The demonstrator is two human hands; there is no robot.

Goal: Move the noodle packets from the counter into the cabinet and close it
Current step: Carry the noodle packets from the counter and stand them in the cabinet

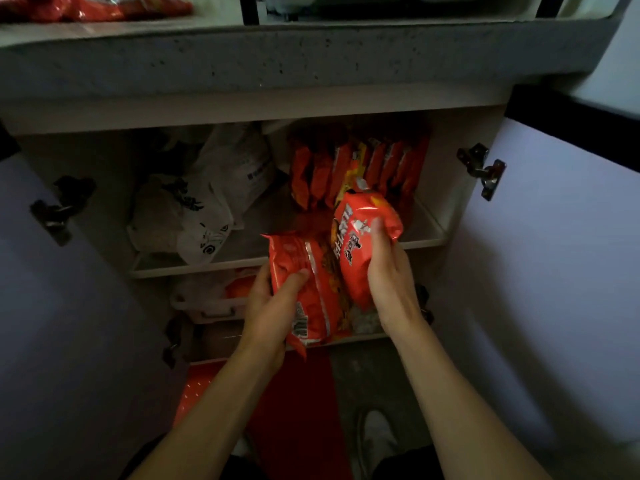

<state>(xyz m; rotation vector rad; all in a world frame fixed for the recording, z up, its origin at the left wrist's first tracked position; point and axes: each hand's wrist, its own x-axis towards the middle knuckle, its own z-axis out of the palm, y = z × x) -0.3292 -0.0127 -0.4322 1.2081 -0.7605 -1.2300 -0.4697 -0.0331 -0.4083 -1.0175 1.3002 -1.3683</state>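
Both hands reach toward an open cabinet (460, 188) under the bench (277, 60), each holding one red noodle packet. The left hand (273, 306) grips the lower packet (304, 289), thumb curled over its face, its long axis running up and away toward the shelf. The right hand (388, 271) grips the upper packet (363, 237), fingers wrapped round its right edge; this one stands more upright and sits nearer the shelf (426, 233). The two packets overlap in front of the shelf's front edge. Straight beyond them, at the shelf's back right corner, a row of stored packets (356, 164) stands on edge. White plastic bags (207, 202) fill the shelf's left side. More red packets (86, 8) lie on the bench at its far left edge. Both doors hang open. The right hand seems nearer to the free space in front of the row.
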